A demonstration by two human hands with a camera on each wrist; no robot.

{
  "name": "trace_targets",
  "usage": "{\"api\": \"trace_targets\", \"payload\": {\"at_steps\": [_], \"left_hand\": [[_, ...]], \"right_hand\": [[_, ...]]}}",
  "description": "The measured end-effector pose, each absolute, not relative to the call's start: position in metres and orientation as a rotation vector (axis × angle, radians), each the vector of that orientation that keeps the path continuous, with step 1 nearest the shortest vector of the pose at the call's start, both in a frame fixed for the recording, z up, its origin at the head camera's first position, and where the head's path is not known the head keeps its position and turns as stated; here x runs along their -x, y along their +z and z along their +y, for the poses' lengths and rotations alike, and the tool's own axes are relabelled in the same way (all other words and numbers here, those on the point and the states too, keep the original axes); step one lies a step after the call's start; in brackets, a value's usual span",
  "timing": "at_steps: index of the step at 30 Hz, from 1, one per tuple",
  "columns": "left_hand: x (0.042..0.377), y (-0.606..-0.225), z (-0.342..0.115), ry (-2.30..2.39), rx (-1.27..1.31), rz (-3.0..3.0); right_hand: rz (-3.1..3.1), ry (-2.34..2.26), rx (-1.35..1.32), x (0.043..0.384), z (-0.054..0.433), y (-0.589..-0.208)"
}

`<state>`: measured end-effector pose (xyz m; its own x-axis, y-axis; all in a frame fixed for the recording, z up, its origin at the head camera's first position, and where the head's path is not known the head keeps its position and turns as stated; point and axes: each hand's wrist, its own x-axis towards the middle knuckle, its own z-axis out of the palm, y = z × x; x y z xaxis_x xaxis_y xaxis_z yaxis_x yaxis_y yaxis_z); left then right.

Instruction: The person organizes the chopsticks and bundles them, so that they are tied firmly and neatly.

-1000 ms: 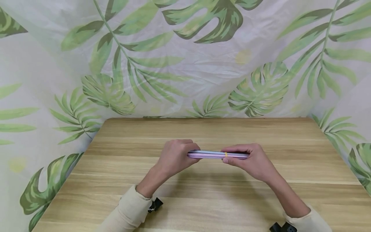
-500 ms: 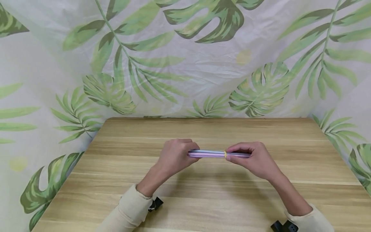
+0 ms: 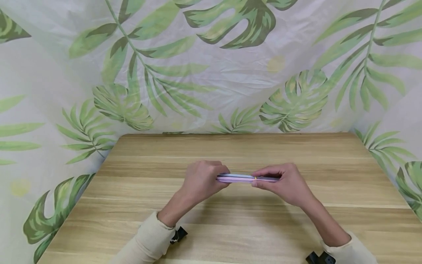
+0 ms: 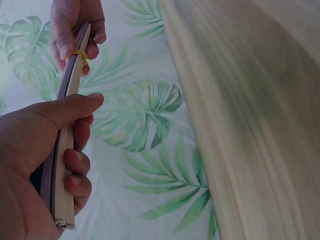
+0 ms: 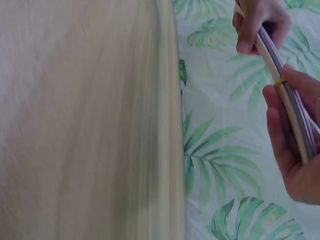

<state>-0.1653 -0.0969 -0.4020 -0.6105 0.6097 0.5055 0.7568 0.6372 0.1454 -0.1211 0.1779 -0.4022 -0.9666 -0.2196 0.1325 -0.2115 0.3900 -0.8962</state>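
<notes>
A bundle of long, thin pastel sticks or folded strips, in lilac and pale tones, is held level above the table; their exact kind is unclear. A yellow rubber band circles it toward its right end. My left hand grips the left part, fingers curled round it and thumb across, as the left wrist view shows. My right hand pinches the right part, thumb below and fingers above, with the fingertips at the rubber band. The bundle's right end is hidden by that hand in the head view.
A wood-grain table lies below the hands. Behind it hangs a pale cloth printed with green leaves. Black wrist cameras sit at the left cuff and right cuff.
The right thumb and fingertips shifted slightly right at the rubber band, then back left over it, so less of the band shows. My left hand and the bundle sank slightly.
</notes>
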Motion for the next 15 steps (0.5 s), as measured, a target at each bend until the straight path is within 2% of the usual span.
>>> {"api": "trace_targets", "payload": {"at_steps": [15], "left_hand": [[0.1636, -0.4006, -0.0966, -0.466, 0.988, -2.548]], "right_hand": [[2.770, -1.496, 0.573, 0.1223, 0.1857, -0.3968]]}}
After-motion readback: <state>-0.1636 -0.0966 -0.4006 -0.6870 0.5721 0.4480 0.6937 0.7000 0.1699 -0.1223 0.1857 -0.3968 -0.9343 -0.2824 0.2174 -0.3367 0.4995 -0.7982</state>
